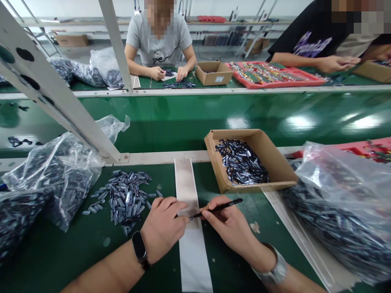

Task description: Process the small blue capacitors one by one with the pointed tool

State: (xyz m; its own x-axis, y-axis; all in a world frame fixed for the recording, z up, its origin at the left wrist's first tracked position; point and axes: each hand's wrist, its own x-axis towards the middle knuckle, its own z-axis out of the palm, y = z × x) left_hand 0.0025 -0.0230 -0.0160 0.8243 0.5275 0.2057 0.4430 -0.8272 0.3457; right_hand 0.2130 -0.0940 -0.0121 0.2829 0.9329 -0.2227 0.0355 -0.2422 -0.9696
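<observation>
White and narrow, a strip [195, 260] runs away from us across the green worktop [161, 274], and over its middle we see two bare hands at close work. The left hand [165, 219], fingers bent, pinches a small dark piece [191, 218] between thumb and fingertips above the strip, most of it hidden from us. The right hand [230, 224], at the strip's right edge, is curled around a slim black tool [228, 204], its tip at the piece; whether they touch, we cannot tell. Left of the strip we find a loose pile of glossy dark parts [128, 197]; right of its far end, a cardboard box [271, 162] holds similar ones. We judge the pinch the weak point: on so small a piece, a sideways push from the tool could spin it out of the fingertips, and a slip of the tip could scratch its surface or jab the left thumb. The left knuckles are near the pile, so a wide swing could, we reckon, scatter parts across the strip.
</observation>
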